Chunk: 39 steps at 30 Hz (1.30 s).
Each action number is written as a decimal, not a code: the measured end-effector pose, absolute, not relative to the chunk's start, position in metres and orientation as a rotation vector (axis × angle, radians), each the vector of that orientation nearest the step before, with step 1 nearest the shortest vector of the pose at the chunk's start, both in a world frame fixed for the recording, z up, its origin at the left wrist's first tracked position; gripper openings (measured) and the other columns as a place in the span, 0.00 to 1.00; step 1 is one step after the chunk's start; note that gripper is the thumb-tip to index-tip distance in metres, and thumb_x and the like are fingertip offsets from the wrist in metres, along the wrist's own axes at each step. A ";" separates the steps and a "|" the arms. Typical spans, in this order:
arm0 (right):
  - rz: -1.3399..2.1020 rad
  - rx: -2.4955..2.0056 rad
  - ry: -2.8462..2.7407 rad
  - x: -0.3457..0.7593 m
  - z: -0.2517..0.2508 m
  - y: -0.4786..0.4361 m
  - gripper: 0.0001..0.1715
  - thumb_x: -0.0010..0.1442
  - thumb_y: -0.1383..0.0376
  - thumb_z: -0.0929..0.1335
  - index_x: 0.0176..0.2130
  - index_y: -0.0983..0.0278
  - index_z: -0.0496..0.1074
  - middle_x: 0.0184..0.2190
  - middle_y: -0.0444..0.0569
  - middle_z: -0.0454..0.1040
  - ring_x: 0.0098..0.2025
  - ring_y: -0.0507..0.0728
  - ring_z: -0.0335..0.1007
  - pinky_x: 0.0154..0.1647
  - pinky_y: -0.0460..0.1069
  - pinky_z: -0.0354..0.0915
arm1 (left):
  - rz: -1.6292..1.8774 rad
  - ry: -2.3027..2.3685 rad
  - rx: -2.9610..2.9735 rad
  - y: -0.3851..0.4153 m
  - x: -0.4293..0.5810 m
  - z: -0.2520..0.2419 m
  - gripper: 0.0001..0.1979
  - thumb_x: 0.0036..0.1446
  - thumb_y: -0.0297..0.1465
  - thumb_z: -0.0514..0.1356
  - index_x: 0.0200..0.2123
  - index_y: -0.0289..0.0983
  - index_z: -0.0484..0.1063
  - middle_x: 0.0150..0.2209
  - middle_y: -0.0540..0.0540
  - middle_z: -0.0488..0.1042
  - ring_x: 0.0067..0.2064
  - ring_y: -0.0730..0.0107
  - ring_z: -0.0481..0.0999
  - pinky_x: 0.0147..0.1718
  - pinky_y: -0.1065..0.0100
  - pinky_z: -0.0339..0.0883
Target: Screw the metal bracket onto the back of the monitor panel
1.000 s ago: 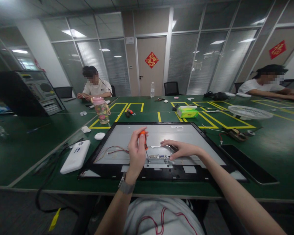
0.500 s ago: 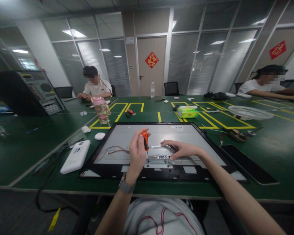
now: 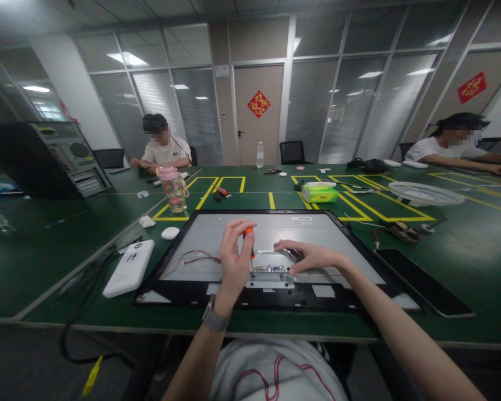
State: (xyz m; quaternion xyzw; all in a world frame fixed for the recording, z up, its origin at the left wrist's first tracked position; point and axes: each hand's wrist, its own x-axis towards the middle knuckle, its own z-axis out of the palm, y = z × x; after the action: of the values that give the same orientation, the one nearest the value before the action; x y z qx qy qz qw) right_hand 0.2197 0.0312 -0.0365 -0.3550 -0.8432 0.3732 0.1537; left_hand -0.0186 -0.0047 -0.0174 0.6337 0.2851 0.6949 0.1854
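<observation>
My left hand [image 3: 235,259] is closed around an upright screwdriver [image 3: 253,252] with an orange and black handle. Its shaft points down at the left end of a small metal bracket [image 3: 269,283] with ports, where the tip is hard to make out. Bracket and ports sit on the back of a flat display panel [image 3: 204,231] framed in black. My right hand [image 3: 315,256] lies over the bracket's right side, thumb and fingers apart, touching around it. Part of the board beneath that hand is hidden. Thin coloured wires [image 3: 200,254] run across the panel at left.
Left of the panel lie a white power bank [image 3: 129,270], a white oval case [image 3: 170,233] and black cables. A phone [image 3: 423,281] lies to the right. Beyond stand a drink bottle [image 3: 174,192], a tissue pack [image 3: 319,193] and a computer case [image 3: 37,159]. Two people sit across.
My left fingers have shifted around the screwdriver handle, with the thumb now across it, and the handle looks turned more upright. My right hand stays in place.
</observation>
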 end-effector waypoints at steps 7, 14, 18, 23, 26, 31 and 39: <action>1.062 -0.997 -2.425 0.221 -0.038 0.032 0.42 0.50 0.47 0.74 0.59 0.60 0.65 0.63 0.52 0.60 0.66 0.63 0.51 0.67 0.56 0.47 | 1.887 0.808 1.812 -0.005 -0.018 -0.019 0.10 0.62 0.31 0.56 0.45 0.40 0.74 0.40 0.45 0.70 0.42 0.68 0.71 0.43 0.67 0.65; 1.081 -1.019 -2.412 0.219 -0.035 0.031 0.43 0.49 0.46 0.73 0.59 0.60 0.65 0.64 0.53 0.59 0.66 0.65 0.50 0.67 0.58 0.45 | 1.946 0.825 1.798 -0.005 -0.018 -0.017 0.08 0.63 0.31 0.55 0.41 0.40 0.74 0.41 0.45 0.68 0.43 0.68 0.70 0.44 0.67 0.64; 1.072 -1.037 -2.418 0.219 -0.035 0.031 0.44 0.49 0.46 0.73 0.59 0.60 0.65 0.64 0.53 0.58 0.67 0.65 0.49 0.68 0.58 0.45 | 1.886 0.825 1.736 -0.005 -0.019 -0.018 0.11 0.65 0.32 0.51 0.43 0.40 0.73 0.39 0.45 0.71 0.41 0.69 0.72 0.43 0.67 0.64; 1.066 -1.015 -2.415 0.220 -0.038 0.032 0.44 0.49 0.46 0.73 0.60 0.60 0.65 0.64 0.53 0.59 0.66 0.64 0.50 0.67 0.57 0.45 | 2.007 0.898 1.789 -0.003 -0.020 -0.017 0.04 0.60 0.31 0.59 0.38 0.39 0.73 0.36 0.47 0.68 0.39 0.70 0.69 0.39 0.70 0.64; 1.069 -1.018 -2.413 0.221 -0.040 0.033 0.45 0.49 0.45 0.73 0.60 0.60 0.65 0.65 0.53 0.57 0.67 0.64 0.49 0.68 0.57 0.45 | 2.058 0.933 1.783 -0.003 -0.020 -0.017 0.03 0.58 0.31 0.61 0.36 0.39 0.73 0.36 0.48 0.66 0.38 0.71 0.68 0.39 0.69 0.64; 1.065 -1.040 -2.402 0.222 -0.042 0.033 0.46 0.48 0.45 0.73 0.60 0.60 0.64 0.65 0.54 0.57 0.67 0.64 0.49 0.68 0.57 0.44 | 2.054 0.984 1.729 -0.001 -0.020 -0.018 0.06 0.59 0.33 0.59 0.39 0.40 0.75 0.38 0.46 0.65 0.39 0.70 0.68 0.40 0.69 0.64; 0.992 -1.198 -2.309 0.224 -0.047 0.022 0.45 0.48 0.44 0.73 0.59 0.60 0.65 0.64 0.53 0.58 0.65 0.64 0.53 0.67 0.57 0.48 | 1.914 0.858 1.698 0.000 -0.019 -0.020 0.14 0.64 0.36 0.53 0.48 0.39 0.72 0.42 0.44 0.70 0.40 0.70 0.71 0.42 0.68 0.65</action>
State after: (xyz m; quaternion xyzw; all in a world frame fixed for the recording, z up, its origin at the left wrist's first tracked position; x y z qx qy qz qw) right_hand 0.2238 0.0224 -0.0467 -0.4234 -0.8163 0.3505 0.1778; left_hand -0.0192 -0.0001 -0.0204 0.6138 0.3103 0.6920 0.2195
